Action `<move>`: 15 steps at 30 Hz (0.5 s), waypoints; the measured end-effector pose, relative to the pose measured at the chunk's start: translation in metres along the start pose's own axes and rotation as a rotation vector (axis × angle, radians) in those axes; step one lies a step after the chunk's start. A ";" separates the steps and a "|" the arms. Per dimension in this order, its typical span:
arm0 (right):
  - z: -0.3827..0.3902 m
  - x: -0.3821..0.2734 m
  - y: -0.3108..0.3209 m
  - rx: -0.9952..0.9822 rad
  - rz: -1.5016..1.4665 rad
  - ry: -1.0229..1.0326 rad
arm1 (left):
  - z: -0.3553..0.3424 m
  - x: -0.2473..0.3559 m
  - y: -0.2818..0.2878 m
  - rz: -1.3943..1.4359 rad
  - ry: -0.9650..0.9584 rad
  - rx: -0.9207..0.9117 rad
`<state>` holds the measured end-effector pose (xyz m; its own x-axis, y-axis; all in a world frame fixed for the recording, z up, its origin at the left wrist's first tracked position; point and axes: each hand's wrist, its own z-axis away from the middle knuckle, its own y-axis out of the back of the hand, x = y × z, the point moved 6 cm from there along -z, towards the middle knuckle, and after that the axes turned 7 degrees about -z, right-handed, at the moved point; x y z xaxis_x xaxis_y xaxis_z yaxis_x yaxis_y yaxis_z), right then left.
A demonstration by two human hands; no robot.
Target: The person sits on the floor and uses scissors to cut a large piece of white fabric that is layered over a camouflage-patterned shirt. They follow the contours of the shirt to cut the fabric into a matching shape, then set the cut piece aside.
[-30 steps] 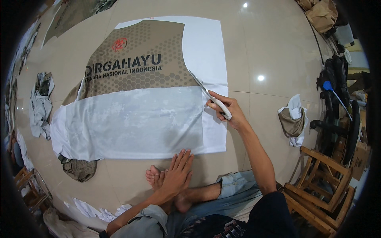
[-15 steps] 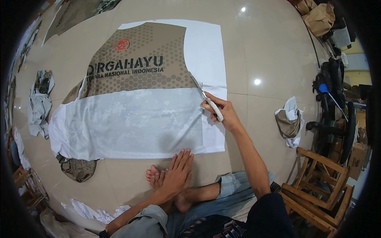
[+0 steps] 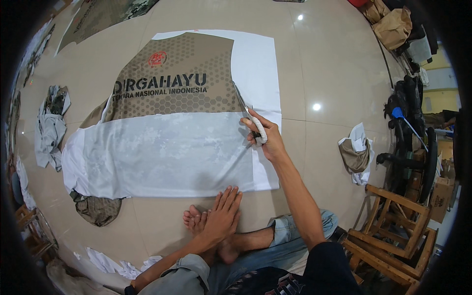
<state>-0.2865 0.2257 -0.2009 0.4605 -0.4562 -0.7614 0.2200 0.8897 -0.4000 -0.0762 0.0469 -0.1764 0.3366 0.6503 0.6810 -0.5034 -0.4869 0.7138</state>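
A printed fabric panel [image 3: 162, 147] lies spread on the floor, brown with a hexagon pattern and dark lettering at its far part, pale grey mottled at its near part. White cloth [image 3: 255, 59] shows along its right side. My right hand [image 3: 267, 137] grips scissors [image 3: 258, 125] with white-wrapped handles; their blades lie at the right edge of the brown print, pointing away from me. My left hand [image 3: 223, 211] is flat, fingers stretched, its fingertips touching the fabric's near edge and its palm over my bare foot [image 3: 192, 219].
Bunched cloth [image 3: 356, 153] lies on the floor to the right, more [image 3: 50, 129] to the left. A dark patterned piece [image 3: 98, 210] sits at the panel's near left corner. Wooden frames [image 3: 393, 221] stand at the lower right, with paper bags [image 3: 393, 28] at the far right.
My right hand and the scissors have shifted slightly left and away from me, and the handles have turned. The view has tilted a little. My left hand stays by the near edge.
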 end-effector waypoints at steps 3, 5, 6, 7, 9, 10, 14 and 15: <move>0.000 0.004 -0.005 0.042 0.049 0.004 | 0.001 0.000 0.002 0.006 0.001 0.008; 0.000 0.007 -0.005 0.049 0.038 0.014 | 0.002 -0.001 0.001 0.008 -0.001 0.015; 0.000 0.009 -0.006 0.052 0.033 0.020 | 0.002 -0.001 0.001 0.007 -0.003 0.018; 0.000 0.010 -0.006 0.051 0.021 0.019 | 0.002 -0.001 0.001 0.006 -0.005 0.021; -0.001 0.014 -0.006 0.047 -0.002 0.018 | 0.002 -0.001 0.001 0.008 -0.005 0.014; -0.001 0.016 -0.007 0.066 0.008 0.021 | 0.002 -0.001 0.000 0.008 -0.005 0.011; 0.001 0.024 -0.014 0.091 -0.055 0.043 | 0.003 -0.002 0.000 0.014 -0.013 0.022; 0.001 0.024 -0.015 0.084 -0.097 0.051 | 0.003 -0.002 0.000 0.016 -0.013 0.026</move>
<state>-0.2778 0.2013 -0.2129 0.3894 -0.5387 -0.7471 0.3334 0.8386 -0.4309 -0.0745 0.0443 -0.1771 0.3394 0.6344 0.6946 -0.4882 -0.5124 0.7065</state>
